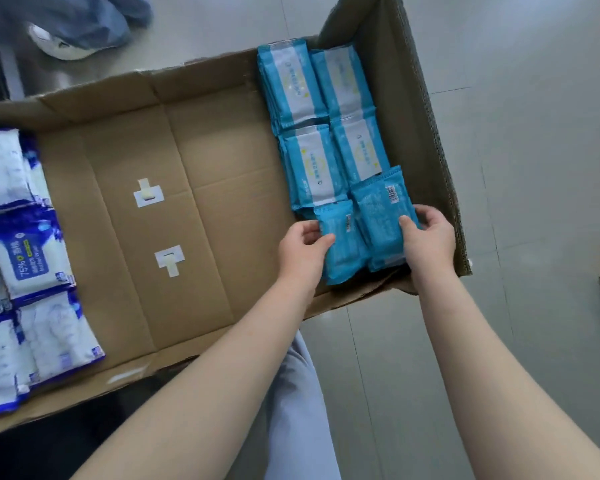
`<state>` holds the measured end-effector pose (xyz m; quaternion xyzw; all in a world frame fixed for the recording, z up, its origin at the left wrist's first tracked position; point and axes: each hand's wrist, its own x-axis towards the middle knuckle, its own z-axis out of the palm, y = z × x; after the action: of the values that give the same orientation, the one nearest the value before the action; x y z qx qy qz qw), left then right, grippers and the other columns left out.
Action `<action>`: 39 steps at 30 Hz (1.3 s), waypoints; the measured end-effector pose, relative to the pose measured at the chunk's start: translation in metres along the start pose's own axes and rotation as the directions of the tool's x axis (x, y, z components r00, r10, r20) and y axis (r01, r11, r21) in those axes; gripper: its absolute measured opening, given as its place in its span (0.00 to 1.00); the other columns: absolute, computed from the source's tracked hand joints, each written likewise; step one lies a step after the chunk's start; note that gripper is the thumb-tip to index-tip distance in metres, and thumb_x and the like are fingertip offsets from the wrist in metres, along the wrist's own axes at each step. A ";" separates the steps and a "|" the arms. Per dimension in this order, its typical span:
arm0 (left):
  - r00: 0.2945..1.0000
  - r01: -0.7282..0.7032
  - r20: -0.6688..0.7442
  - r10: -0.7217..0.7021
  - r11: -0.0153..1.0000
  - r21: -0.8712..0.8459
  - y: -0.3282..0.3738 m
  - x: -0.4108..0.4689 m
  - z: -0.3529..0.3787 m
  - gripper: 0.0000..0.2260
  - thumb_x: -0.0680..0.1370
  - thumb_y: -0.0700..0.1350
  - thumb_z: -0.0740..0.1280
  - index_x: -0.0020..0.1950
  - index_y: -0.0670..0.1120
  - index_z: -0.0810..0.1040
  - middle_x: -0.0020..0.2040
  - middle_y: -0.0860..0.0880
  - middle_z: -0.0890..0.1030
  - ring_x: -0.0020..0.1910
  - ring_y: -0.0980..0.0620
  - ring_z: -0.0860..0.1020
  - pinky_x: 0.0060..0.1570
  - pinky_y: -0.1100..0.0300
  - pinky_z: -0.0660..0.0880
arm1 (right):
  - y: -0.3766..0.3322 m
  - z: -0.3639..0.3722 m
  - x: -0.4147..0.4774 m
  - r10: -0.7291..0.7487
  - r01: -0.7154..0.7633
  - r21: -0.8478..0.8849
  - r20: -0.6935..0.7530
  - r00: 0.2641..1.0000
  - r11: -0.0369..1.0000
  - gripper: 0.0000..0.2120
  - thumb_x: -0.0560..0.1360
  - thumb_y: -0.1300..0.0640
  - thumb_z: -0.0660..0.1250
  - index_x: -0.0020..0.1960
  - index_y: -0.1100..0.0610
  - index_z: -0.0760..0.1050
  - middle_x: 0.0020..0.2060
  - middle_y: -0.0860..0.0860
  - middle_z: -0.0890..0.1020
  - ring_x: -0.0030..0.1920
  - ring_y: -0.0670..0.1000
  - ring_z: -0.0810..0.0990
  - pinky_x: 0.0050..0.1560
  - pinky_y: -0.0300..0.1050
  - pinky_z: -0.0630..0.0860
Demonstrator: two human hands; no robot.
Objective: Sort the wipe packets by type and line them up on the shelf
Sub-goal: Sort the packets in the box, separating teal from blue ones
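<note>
White-blue packets (32, 265): 9 o'clock in the box (194, 209).
Left hand (302, 252): grip pinching a teal packet (343, 258), 4 o'clock.
Right hand (430, 242): grip pinching the neighbouring stack (378, 209), possibly several.
Technique: butt both flush against the teal rows (312, 168).

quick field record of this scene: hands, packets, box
container: cardboard box, open, on the floor
left hand: grips near-left light blue packet, barcode side up
right hand: grips near-right light blue packet, barcode side up
light blue rows: two columns at the box's right end, printed face up
dark blue and white packets: grouped at the box's left end
box middle: two paper labels
</note>
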<state>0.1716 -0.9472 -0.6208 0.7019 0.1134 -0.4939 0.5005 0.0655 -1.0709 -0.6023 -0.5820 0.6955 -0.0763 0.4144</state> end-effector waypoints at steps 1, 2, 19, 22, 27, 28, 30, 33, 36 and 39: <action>0.999 -0.005 -0.032 0.006 0.999 0.035 -0.004 0.002 0.005 0.10 0.77 0.37 0.70 0.55 0.47 0.76 0.52 0.48 0.81 0.54 0.49 0.80 0.57 0.53 0.78 | 0.002 -0.002 0.003 -0.001 0.001 -0.024 0.010 1.000 1.000 0.10 0.79 0.56 0.66 0.60 0.52 0.77 0.56 0.50 0.81 0.57 0.52 0.80 0.62 0.51 0.77; 0.998 -0.008 -0.064 0.012 0.998 0.062 -0.007 0.004 0.008 0.09 0.77 0.37 0.70 0.54 0.47 0.76 0.52 0.48 0.80 0.53 0.49 0.80 0.57 0.54 0.78 | 0.004 -0.004 0.005 -0.005 0.005 -0.054 0.012 1.000 0.999 0.10 0.79 0.57 0.66 0.60 0.53 0.78 0.55 0.50 0.81 0.58 0.52 0.79 0.61 0.48 0.76; 0.853 -0.080 -0.497 0.157 0.982 0.173 -0.013 -0.015 -0.265 0.12 0.80 0.47 0.67 0.63 0.49 0.74 0.52 0.56 0.77 0.57 0.53 0.77 0.61 0.51 0.75 | -0.043 0.141 -0.147 -0.354 0.394 -0.024 0.388 0.851 0.919 0.19 0.80 0.54 0.66 0.70 0.54 0.73 0.66 0.49 0.77 0.67 0.47 0.72 0.67 0.37 0.65; 0.773 -0.049 -0.621 0.133 0.987 0.151 -0.028 -0.020 -0.340 0.14 0.78 0.47 0.68 0.64 0.48 0.74 0.55 0.54 0.78 0.57 0.52 0.77 0.55 0.59 0.74 | -0.049 0.191 -0.186 -0.314 0.377 -0.030 0.498 0.809 0.926 0.18 0.80 0.53 0.65 0.69 0.54 0.73 0.64 0.47 0.78 0.66 0.46 0.73 0.67 0.41 0.68; 0.728 0.106 -0.683 0.061 0.974 0.200 -0.070 -0.026 -0.428 0.19 0.79 0.45 0.68 0.68 0.44 0.71 0.66 0.47 0.76 0.64 0.47 0.74 0.57 0.58 0.70 | -0.031 0.270 -0.247 -0.140 0.411 -0.186 0.751 0.645 0.893 0.18 0.81 0.51 0.64 0.68 0.56 0.73 0.59 0.50 0.81 0.61 0.50 0.78 0.55 0.38 0.68; 0.731 0.138 -0.679 0.065 0.961 0.241 -0.078 -0.028 -0.438 0.20 0.79 0.44 0.68 0.69 0.44 0.70 0.67 0.46 0.74 0.66 0.46 0.73 0.59 0.57 0.69 | -0.025 0.284 -0.258 -0.102 0.415 -0.217 0.775 0.623 0.884 0.18 0.81 0.51 0.64 0.68 0.56 0.72 0.59 0.51 0.81 0.61 0.51 0.78 0.55 0.38 0.69; 0.721 0.180 -0.684 0.107 0.925 0.335 -0.089 -0.029 -0.451 0.21 0.79 0.43 0.68 0.70 0.44 0.69 0.71 0.45 0.70 0.68 0.45 0.70 0.63 0.54 0.68 | -0.016 0.307 -0.278 -0.026 0.375 -0.263 0.788 0.615 0.889 0.20 0.80 0.50 0.65 0.69 0.57 0.72 0.60 0.53 0.80 0.59 0.51 0.78 0.54 0.40 0.70; 0.689 0.241 -0.706 0.164 0.867 0.437 -0.099 -0.031 -0.462 0.25 0.77 0.47 0.70 0.72 0.46 0.67 0.76 0.44 0.60 0.74 0.44 0.62 0.70 0.51 0.61 | -0.004 0.335 -0.298 0.030 0.345 -0.313 0.777 0.629 0.885 0.22 0.79 0.48 0.66 0.69 0.57 0.71 0.61 0.53 0.80 0.58 0.52 0.79 0.57 0.47 0.76; 0.695 0.234 -0.697 0.176 0.862 0.451 -0.107 -0.029 -0.469 0.29 0.75 0.50 0.72 0.72 0.45 0.65 0.76 0.43 0.61 0.75 0.42 0.61 0.72 0.45 0.61 | 0.003 0.351 -0.312 0.037 0.320 -0.331 0.743 0.668 0.888 0.18 0.78 0.47 0.68 0.63 0.55 0.73 0.55 0.50 0.80 0.52 0.50 0.79 0.43 0.42 0.74; 0.710 0.230 -0.683 0.171 0.861 0.454 -0.110 -0.029 -0.474 0.29 0.75 0.49 0.72 0.72 0.44 0.64 0.74 0.43 0.64 0.73 0.42 0.63 0.71 0.46 0.63 | 0.007 0.356 -0.320 -0.028 0.302 -0.290 0.678 0.735 0.908 0.14 0.76 0.47 0.71 0.55 0.53 0.72 0.49 0.48 0.80 0.49 0.52 0.81 0.45 0.44 0.75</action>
<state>0.3601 -0.4993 -0.6570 0.9400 0.1725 -0.2091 0.2071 0.2907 -0.6557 -0.6800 -0.7005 0.4495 0.2334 0.5028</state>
